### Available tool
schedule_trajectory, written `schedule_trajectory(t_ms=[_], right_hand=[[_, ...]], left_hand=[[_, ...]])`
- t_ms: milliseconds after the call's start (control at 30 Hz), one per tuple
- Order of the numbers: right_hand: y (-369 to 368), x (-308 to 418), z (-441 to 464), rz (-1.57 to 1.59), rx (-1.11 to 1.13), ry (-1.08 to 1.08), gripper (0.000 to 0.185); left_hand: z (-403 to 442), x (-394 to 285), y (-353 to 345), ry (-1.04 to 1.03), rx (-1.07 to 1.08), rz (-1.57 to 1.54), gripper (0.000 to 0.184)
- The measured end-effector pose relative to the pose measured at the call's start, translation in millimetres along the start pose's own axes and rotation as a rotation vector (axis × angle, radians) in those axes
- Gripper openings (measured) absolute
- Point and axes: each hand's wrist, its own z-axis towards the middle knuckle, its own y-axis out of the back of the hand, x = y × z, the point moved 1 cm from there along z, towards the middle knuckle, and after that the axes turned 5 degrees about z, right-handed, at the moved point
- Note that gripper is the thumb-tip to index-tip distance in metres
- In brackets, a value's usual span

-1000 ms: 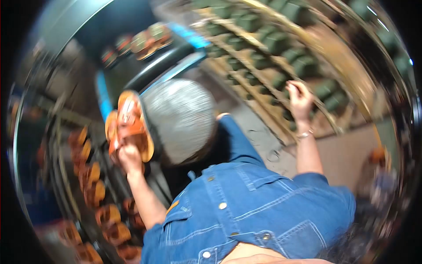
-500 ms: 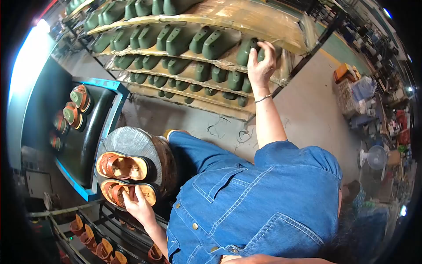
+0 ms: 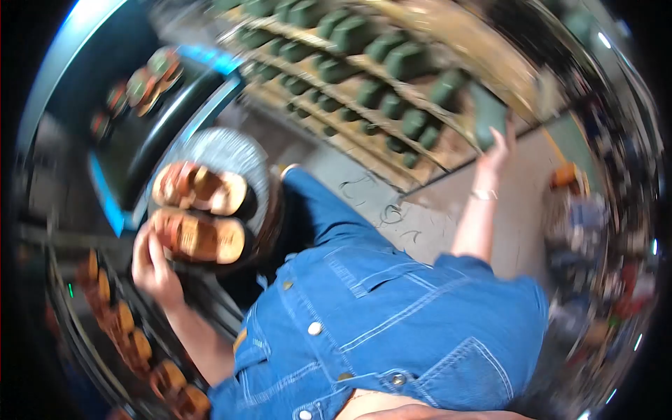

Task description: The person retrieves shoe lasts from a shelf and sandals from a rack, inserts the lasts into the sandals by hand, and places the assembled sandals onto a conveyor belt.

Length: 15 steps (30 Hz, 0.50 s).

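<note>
Two brown strapped sandals lie side by side on a round grey-topped block [image 3: 227,147], the upper sandal [image 3: 199,189] beyond the lower sandal [image 3: 199,238]. My left hand [image 3: 155,269] is at the left end of the lower sandal, its fingers closed against that edge. Out to the right, my right hand [image 3: 498,150] is wrapped round the lower part of a green shoe last [image 3: 486,115], at the right end of a rack shelf. Motion blurs the fingertips of both hands.
The rack [image 3: 420,101] holds several green lasts. A blue-framed machine [image 3: 108,196] with more sandals on its dark surface stands at left. Sandals line a lower-left rack [image 3: 129,336]. An orange item [image 3: 565,175] and cluttered goods are at right.
My left hand has shifted from the lower sandal's straps to its left end. My right hand has closed round a green last at the shelf's end. The view has turned.
</note>
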Motion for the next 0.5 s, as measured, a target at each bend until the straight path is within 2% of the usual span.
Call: schedule_trajectory(t_ms=[33, 67, 100, 133, 167, 200, 267, 333, 400, 433, 500], right_hand=[[-3.6, 16.7, -19.2, 0.06, 0.039, -0.032, 0.053], [5.2, 16.9, -26.9, 0.13, 0.001, -0.09, 0.051], [14.6, 17.6, -29.6, 0.239, 0.067, -0.231, 0.05], [13.8, 17.7, -33.7, 0.269, 0.192, -0.274, 0.053], [-15.1, 30.0, -52.7, 0.284, 0.133, -0.341, 0.057], [-38.6, 35.4, -70.4, 0.305, 0.213, -0.411, 0.06], [-97.5, 49.0, -106.4, 0.326, 0.493, -0.528, 0.066], [-157.8, 64.9, -144.4, 0.343, 0.757, -0.6, 0.07], [-196.4, 60.6, -166.9, 0.201, 0.939, -0.6, 0.072], [-213.6, 60.4, -174.3, 0.135, 1.084, -0.538, 0.069], [-242.8, 57.5, -193.3, 0.02, 1.322, -0.389, 0.065]], left_hand=[[10.0, 13.9, 2.7, 0.084, -0.061, -0.146, 0.023], [22.8, 22.8, 5.0, 0.099, -0.115, -0.153, 0.023], [36.8, 35.8, 7.1, 0.1, -0.127, -0.128, 0.023], [53.1, 61.4, 10.3, 0.119, -0.104, -0.055, 0.024], [66.2, 77.3, 11.4, 0.036, -0.1, 0.148, 0.026], [81.2, 107.2, 10.3, 0.124, -0.05, 0.184, 0.034], [105.8, 141.7, -1.0, 0.097, 0.014, 0.396, 0.041], [119.8, 172.1, -19.2, 0.134, 0.11, 0.321, 0.044], [118.9, 154.8, -34.5, 0.327, 0.225, 0.273, 0.045], [121.3, 169.9, -40.2, 0.247, 0.326, 0.398, 0.047], [119.8, 184.2, -47.9, 0.195, 0.29, 0.353, 0.039]])
